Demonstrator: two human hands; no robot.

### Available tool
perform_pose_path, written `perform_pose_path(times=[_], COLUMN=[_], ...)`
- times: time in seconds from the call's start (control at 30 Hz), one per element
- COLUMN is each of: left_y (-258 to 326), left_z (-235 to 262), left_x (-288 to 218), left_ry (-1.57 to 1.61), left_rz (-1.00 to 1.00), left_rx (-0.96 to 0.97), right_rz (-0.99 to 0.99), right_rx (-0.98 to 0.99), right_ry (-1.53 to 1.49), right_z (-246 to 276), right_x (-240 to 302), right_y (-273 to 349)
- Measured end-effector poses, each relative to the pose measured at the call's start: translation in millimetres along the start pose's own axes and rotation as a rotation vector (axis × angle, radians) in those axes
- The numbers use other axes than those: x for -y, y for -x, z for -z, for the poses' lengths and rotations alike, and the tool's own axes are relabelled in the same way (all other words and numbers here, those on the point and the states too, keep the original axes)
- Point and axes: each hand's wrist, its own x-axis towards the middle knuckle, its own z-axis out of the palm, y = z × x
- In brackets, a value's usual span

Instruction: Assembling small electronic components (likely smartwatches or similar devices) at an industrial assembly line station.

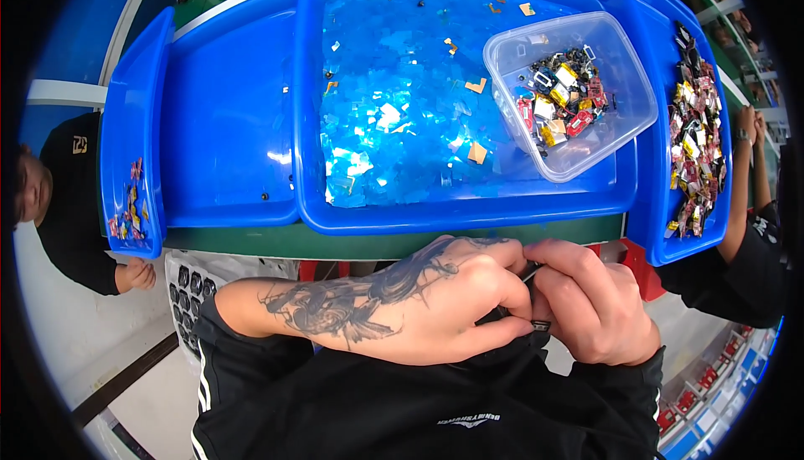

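My left hand [473,292] and my right hand [593,303] meet in front of my body, just below the table's near edge. Both are closed, fingertips pinched together around a small dark part [541,326]. Its end, black with a light marking, peeks out between the fingers; the rest is covered, so its kind cannot be made out. Beyond the hands lies a blue tray [469,219] full of small shiny blue film pieces [394,108]. A clear plastic tub [578,163] rests on its right part, holding small electronic parts [561,96] in red, yellow, white and black.
At right, a blue bin [662,234] contains a heap of similar parts [695,150]. Left are a blue tray [226,108] with a few specks and a tilted bin [134,142] with some parts. People sit on both sides. The green table edge [352,246] runs before me.
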Motion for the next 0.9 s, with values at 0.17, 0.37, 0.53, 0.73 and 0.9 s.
perform_pose_path(times=[0.17,0.37,0.53,0.73,0.9], left_y=[-3.0,-3.6,-5.2,-3.5,-4.9], left_z=[2.7,5.8,6.7,7.4,11.9], left_x=[-0.8,-3.0,-5.8,-5.7,-10.2], left_ry=[0.028,0.045,0.085,0.12,0.141], left_rz=[0.02,0.051,0.024,0.042,0.04], left_rx=[0.038,0.055,0.081,0.121,0.123], right_rz=[-0.031,-0.104,-0.204,-0.281,-0.236], right_rx=[-0.092,-0.265,-0.252,-0.192,-0.204], right_ry=[-0.069,-0.121,-0.278,-0.375,-0.284], right_z=[-3.4,-13.8,-9.5,-3.2,-0.7], right_x=[-1.2,3.6,7.3,10.2,10.9], right_y=[3.5,5.0,10.1,10.2,12.3])
